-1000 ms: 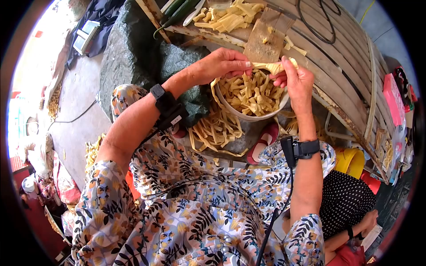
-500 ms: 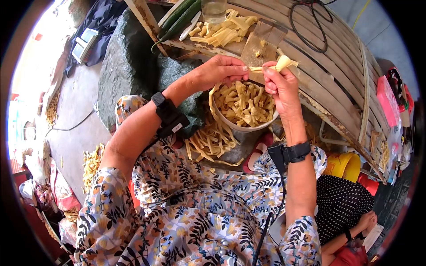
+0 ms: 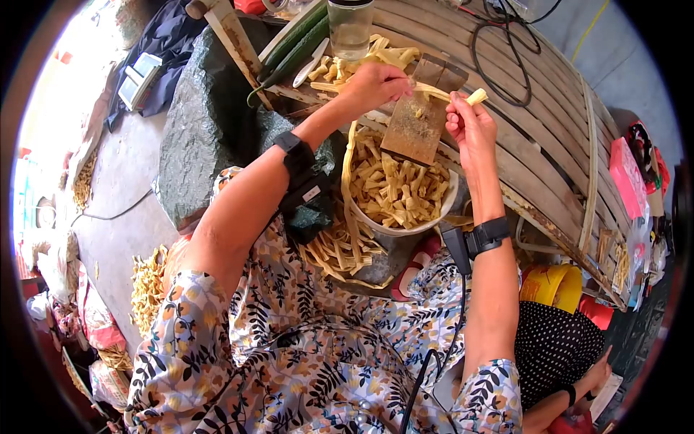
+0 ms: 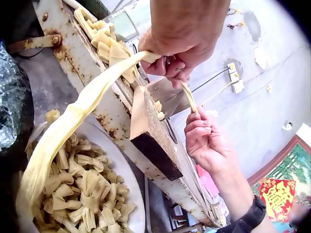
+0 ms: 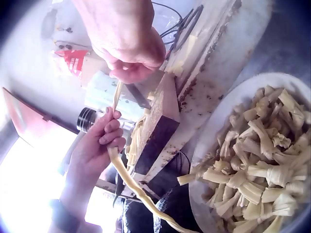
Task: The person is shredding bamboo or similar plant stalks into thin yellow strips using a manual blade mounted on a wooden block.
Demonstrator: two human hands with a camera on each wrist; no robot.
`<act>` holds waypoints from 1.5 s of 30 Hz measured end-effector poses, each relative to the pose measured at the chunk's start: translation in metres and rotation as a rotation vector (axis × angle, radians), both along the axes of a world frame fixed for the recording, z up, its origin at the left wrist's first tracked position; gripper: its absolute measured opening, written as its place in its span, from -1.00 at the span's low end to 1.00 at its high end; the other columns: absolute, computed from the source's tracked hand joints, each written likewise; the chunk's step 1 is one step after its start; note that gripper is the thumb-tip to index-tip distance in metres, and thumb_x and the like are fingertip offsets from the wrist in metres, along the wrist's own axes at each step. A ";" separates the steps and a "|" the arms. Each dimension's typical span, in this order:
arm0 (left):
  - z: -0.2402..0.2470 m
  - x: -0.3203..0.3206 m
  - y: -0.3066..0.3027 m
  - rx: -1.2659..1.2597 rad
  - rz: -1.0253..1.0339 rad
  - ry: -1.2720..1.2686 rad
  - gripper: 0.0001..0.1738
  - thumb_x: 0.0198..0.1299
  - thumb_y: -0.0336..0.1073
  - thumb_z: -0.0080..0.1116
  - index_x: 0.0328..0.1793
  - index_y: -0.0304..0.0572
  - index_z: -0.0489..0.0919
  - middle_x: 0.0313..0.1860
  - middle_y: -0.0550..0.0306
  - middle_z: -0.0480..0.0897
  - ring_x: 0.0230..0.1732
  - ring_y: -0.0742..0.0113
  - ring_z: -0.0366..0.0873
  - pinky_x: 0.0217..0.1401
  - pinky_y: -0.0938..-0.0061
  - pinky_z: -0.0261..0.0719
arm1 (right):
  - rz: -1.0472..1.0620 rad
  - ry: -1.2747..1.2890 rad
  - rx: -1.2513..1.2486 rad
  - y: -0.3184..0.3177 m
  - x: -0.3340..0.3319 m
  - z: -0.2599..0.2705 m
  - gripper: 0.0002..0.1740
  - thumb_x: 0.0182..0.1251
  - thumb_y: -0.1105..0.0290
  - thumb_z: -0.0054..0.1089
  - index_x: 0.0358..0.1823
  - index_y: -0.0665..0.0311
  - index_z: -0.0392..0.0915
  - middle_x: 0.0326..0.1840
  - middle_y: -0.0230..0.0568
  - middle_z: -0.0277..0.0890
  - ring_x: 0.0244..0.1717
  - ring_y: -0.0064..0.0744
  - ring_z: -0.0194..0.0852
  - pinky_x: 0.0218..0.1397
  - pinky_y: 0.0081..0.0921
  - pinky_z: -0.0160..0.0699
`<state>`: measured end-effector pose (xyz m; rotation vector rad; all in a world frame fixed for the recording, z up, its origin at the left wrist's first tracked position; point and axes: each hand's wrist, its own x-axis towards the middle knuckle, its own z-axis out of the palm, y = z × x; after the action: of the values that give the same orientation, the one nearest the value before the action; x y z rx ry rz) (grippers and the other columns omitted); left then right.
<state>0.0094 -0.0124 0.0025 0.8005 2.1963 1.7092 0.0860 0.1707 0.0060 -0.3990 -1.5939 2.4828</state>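
A long pale yellow strip (image 3: 431, 90), apparently tofu skin, stretches between both hands over a wooden block (image 3: 413, 132). My left hand (image 3: 377, 88) pinches it on the left; in the left wrist view, its loose tail (image 4: 73, 119) hangs down past the bowl. On the other side my right hand (image 3: 473, 130) pinches the strip near a knotted end (image 3: 477, 96). A flat metal blade (image 5: 138, 96) stands up at the block, just under the strip in the right wrist view. Below the hands, a white bowl (image 3: 450, 206) is full of knotted pieces (image 3: 397, 188).
The block lies on a slatted bench (image 3: 535, 108) with a rusty edge. Cut pieces (image 3: 394, 56), a glass jar (image 3: 350, 32), cucumbers (image 3: 298, 47) and a black cable (image 3: 524, 90) are on it. More strips (image 3: 340, 249) hang left of the bowl. Another person (image 3: 564, 340) sits at right.
Both hands have moved forward from over the bowl to above the wooden block, spreading apart with the strip between them. The knot now stands out beyond my right fingers.
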 end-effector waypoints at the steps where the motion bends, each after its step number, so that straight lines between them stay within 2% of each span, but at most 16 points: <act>1: -0.001 -0.002 0.001 -0.003 0.013 0.008 -0.74 0.18 -0.22 0.05 -0.38 -0.27 0.60 -0.66 0.40 0.34 -0.61 0.65 0.19 -0.58 0.71 0.14 | -0.009 0.008 0.000 0.001 -0.003 -0.002 -0.83 0.13 0.44 0.21 -0.27 0.36 0.50 -0.51 -0.34 0.44 -0.61 -0.73 0.29 -0.60 -0.80 0.35; 15: -0.013 -0.006 0.011 -0.050 0.143 0.147 -0.76 0.15 -0.25 0.08 -0.39 -0.30 0.61 -0.63 0.35 0.42 -0.58 0.67 0.26 -0.57 0.68 0.20 | -0.053 -0.005 0.093 0.003 -0.018 -0.018 -0.88 0.13 0.48 0.17 -0.33 0.40 0.51 -0.55 -0.32 0.44 -0.62 -0.69 0.31 -0.62 -0.78 0.31; 16: -0.018 -0.006 0.009 -0.095 0.174 0.197 -0.76 0.15 -0.24 0.08 -0.40 -0.29 0.61 -0.63 0.35 0.43 -0.58 0.67 0.26 -0.57 0.69 0.20 | -0.128 -0.029 0.278 0.005 -0.015 -0.024 -0.87 0.13 0.49 0.16 -0.33 0.42 0.51 -0.56 -0.32 0.45 -0.62 -0.68 0.31 -0.63 -0.75 0.29; 17: -0.020 -0.008 0.007 -0.138 0.202 0.254 -0.75 0.15 -0.24 0.08 -0.40 -0.28 0.61 -0.64 0.35 0.43 -0.59 0.67 0.26 -0.57 0.70 0.20 | -0.145 -0.027 0.307 0.013 -0.012 -0.023 -0.86 0.13 0.48 0.15 -0.33 0.43 0.51 -0.55 -0.32 0.45 -0.62 -0.68 0.32 -0.62 -0.74 0.30; 19: -0.013 -0.003 0.000 -0.066 0.115 0.046 -0.76 0.18 -0.24 0.05 -0.36 -0.26 0.60 -0.63 0.35 0.42 -0.59 0.66 0.27 -0.56 0.72 0.20 | -0.176 -0.038 0.365 0.018 0.008 -0.014 -0.84 0.13 0.46 0.15 -0.32 0.44 0.51 -0.54 -0.31 0.46 -0.61 -0.68 0.33 -0.61 -0.72 0.32; 23: 0.000 0.020 -0.008 0.149 -0.161 -0.238 -0.79 0.22 -0.26 0.01 -0.28 -0.23 0.59 -0.60 0.38 0.40 -0.57 0.66 0.25 -0.53 0.75 0.21 | 0.204 -0.073 0.671 0.006 0.049 0.013 -0.79 0.11 0.41 0.20 -0.24 0.35 0.53 -0.40 -0.29 0.52 -0.44 -0.60 0.44 -0.39 -0.69 0.41; 26: -0.004 0.037 -0.012 0.087 -0.237 -0.179 -0.79 0.24 -0.28 -0.01 -0.23 -0.24 0.58 -0.58 0.39 0.40 -0.56 0.67 0.26 -0.51 0.76 0.24 | 0.192 0.274 1.151 0.000 0.069 0.011 -0.73 0.07 0.37 0.25 -0.18 0.29 0.53 -0.24 -0.26 0.52 -0.24 -0.50 0.45 -0.25 -0.64 0.43; 27: -0.004 0.044 -0.014 0.076 -0.249 -0.156 -0.79 0.24 -0.27 -0.01 -0.23 -0.25 0.57 -0.58 0.39 0.41 -0.56 0.68 0.26 -0.51 0.75 0.25 | 0.191 0.194 1.105 -0.003 0.072 0.022 -0.67 0.04 0.34 0.29 -0.14 0.28 0.52 -0.08 -0.19 0.47 -0.08 -0.42 0.41 -0.17 -0.57 0.43; 29: -0.002 0.057 -0.012 -0.047 -0.270 -0.026 -0.76 0.24 -0.24 0.01 -0.19 -0.27 0.55 -0.57 0.36 0.45 -0.57 0.67 0.30 -0.51 0.74 0.29 | 0.098 0.201 0.899 -0.007 0.070 0.019 -0.72 0.06 0.42 0.25 -0.15 0.30 0.53 -0.21 -0.27 0.52 -0.23 -0.53 0.44 -0.24 -0.62 0.43; 32: 0.004 0.074 -0.007 -0.008 -0.305 -0.089 -0.75 0.22 -0.24 0.04 -0.14 -0.27 0.54 -0.55 0.33 0.47 -0.56 0.66 0.31 -0.51 0.75 0.28 | 0.266 0.055 0.682 -0.004 0.068 0.005 -0.77 0.09 0.53 0.19 -0.18 0.32 0.55 -0.37 -0.39 0.53 -0.38 -0.64 0.42 -0.31 -0.68 0.41; 35: 0.013 0.074 -0.027 0.048 -0.381 -0.464 -0.77 0.21 -0.27 0.05 -0.13 -0.28 0.54 -0.52 0.32 0.48 -0.54 0.66 0.31 -0.50 0.77 0.26 | 0.174 0.195 0.805 -0.006 0.072 0.011 -0.80 0.10 0.61 0.12 -0.20 0.34 0.56 -0.49 -0.49 0.49 -0.48 -0.71 0.37 -0.38 -0.75 0.37; 36: 0.010 0.073 -0.030 0.085 -0.417 -0.556 -0.79 0.21 -0.29 0.05 -0.15 -0.29 0.53 -0.49 0.33 0.48 -0.53 0.65 0.30 -0.48 0.77 0.25 | 0.167 0.177 0.796 -0.004 0.073 0.007 -0.78 0.09 0.61 0.12 -0.18 0.34 0.55 -0.40 -0.44 0.52 -0.42 -0.70 0.39 -0.33 -0.74 0.37; 39: -0.012 0.070 -0.032 0.172 -0.348 -0.552 -0.81 0.20 -0.29 0.06 -0.19 -0.25 0.55 -0.53 0.36 0.48 -0.56 0.67 0.29 -0.53 0.73 0.24 | 0.200 0.285 0.861 -0.005 0.071 0.009 -0.74 0.08 0.61 0.12 -0.14 0.32 0.54 -0.29 -0.40 0.54 -0.36 -0.69 0.40 -0.25 -0.72 0.40; 40: -0.012 0.070 -0.033 0.114 -0.305 -0.455 -0.83 0.18 -0.30 0.08 -0.19 -0.24 0.55 -0.54 0.36 0.48 -0.57 0.66 0.30 -0.54 0.71 0.26 | 0.198 0.303 0.976 -0.003 0.070 0.020 -0.71 0.08 0.60 0.11 -0.11 0.31 0.53 -0.19 -0.36 0.54 -0.27 -0.66 0.43 -0.15 -0.69 0.41; 41: -0.012 0.071 -0.034 0.056 -0.261 -0.357 -0.84 0.16 -0.31 0.10 -0.20 -0.23 0.55 -0.56 0.35 0.48 -0.58 0.65 0.31 -0.54 0.69 0.28 | 0.229 0.278 0.861 0.003 0.069 0.022 -0.72 0.11 0.56 0.11 -0.10 0.31 0.52 -0.18 -0.34 0.55 -0.20 -0.62 0.45 -0.10 -0.66 0.42; 45: -0.011 0.085 -0.022 -0.152 -0.109 0.253 -0.83 0.06 -0.34 0.19 -0.22 -0.21 0.54 -0.62 0.25 0.51 -0.57 0.55 0.41 -0.51 0.59 0.37 | 0.181 0.283 0.816 0.004 0.059 0.007 -0.78 0.20 0.37 0.12 -0.17 0.31 0.55 -0.26 -0.33 0.57 -0.29 -0.66 0.45 -0.18 -0.66 0.42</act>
<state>0.0944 -0.0344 -0.0088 1.1266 2.3596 1.4372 0.1448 0.1746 0.0130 0.2099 -2.3605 1.6477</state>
